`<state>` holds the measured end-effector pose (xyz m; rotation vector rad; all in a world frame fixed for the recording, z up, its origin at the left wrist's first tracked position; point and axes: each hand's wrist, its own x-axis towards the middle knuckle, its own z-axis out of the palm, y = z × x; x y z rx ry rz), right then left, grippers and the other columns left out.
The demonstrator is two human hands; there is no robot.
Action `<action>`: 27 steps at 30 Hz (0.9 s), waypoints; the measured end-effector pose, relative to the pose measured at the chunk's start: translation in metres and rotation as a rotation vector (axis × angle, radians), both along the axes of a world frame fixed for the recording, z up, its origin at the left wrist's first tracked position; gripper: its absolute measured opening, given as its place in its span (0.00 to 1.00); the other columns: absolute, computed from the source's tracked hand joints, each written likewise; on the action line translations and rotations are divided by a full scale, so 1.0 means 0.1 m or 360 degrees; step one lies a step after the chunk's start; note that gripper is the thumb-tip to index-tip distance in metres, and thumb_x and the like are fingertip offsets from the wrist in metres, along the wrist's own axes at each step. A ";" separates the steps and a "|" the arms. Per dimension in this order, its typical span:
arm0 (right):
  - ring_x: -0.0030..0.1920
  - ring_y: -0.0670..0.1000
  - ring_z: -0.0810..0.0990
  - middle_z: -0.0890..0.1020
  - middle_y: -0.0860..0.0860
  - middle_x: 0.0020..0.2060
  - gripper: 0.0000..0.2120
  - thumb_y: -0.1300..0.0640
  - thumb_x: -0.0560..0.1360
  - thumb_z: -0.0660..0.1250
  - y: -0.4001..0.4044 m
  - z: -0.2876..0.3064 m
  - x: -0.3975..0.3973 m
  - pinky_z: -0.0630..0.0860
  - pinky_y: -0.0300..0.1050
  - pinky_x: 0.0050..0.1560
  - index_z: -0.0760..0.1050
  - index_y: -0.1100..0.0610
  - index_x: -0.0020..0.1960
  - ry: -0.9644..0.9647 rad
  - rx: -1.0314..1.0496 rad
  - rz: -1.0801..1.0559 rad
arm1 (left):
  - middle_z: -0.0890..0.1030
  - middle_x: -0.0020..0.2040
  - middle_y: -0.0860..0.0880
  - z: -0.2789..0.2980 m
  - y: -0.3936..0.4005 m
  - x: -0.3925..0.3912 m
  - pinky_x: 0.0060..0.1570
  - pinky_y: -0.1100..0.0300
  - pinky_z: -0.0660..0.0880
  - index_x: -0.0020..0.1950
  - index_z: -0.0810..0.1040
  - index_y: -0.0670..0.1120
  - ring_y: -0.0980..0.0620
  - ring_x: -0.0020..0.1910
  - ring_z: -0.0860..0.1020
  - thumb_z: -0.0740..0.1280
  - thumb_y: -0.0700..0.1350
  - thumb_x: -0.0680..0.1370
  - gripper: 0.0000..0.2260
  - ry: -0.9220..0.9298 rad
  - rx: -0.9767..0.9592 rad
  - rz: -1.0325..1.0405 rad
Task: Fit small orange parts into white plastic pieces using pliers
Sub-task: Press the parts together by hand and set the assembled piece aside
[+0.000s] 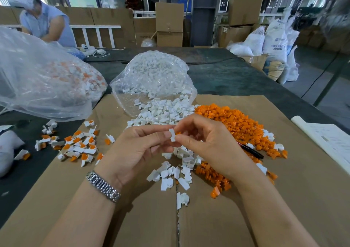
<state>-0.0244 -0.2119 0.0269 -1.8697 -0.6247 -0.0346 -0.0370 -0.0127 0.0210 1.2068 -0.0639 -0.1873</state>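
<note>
Left hand [140, 144] and right hand [204, 139] each pinch the small white moulded plastic piece [172, 135]: light, rigid, probably slippery; best held by its flat edges.

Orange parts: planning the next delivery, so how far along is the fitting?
Done: a scatter of fitted pieces lies at the left on the cardboard. In hand: the left hand and right hand pinch one white piece with orange showing behind it. Left: a large orange pile and a bag of white pieces. Plenty remains.
</note>
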 end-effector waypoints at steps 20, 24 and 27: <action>0.51 0.49 0.84 0.85 0.47 0.48 0.10 0.59 0.76 0.75 -0.01 -0.02 0.02 0.81 0.46 0.55 0.82 0.53 0.57 -0.0068 0.0049 -0.0049 | 0.86 0.50 0.36 0.01 0.03 0.01 0.44 0.60 0.83 0.49 0.87 0.37 0.44 0.46 0.87 0.77 0.37 0.67 0.11 0.0040 -0.0141 0.0010; 0.49 0.47 0.83 0.83 0.46 0.48 0.10 0.58 0.75 0.75 0.02 -0.04 0.02 0.80 0.42 0.53 0.82 0.53 0.56 -0.0171 -0.0017 -0.0086 | 0.86 0.50 0.36 0.01 0.00 0.00 0.45 0.59 0.83 0.46 0.87 0.38 0.43 0.48 0.86 0.78 0.36 0.65 0.11 0.0045 -0.0133 0.0057; 0.48 0.47 0.82 0.82 0.47 0.48 0.10 0.59 0.75 0.75 0.05 -0.05 0.02 0.79 0.39 0.52 0.82 0.54 0.56 -0.0231 -0.0064 -0.0091 | 0.85 0.50 0.35 0.01 -0.01 0.00 0.44 0.58 0.83 0.45 0.86 0.36 0.42 0.47 0.86 0.77 0.34 0.65 0.10 0.0067 -0.0093 0.0123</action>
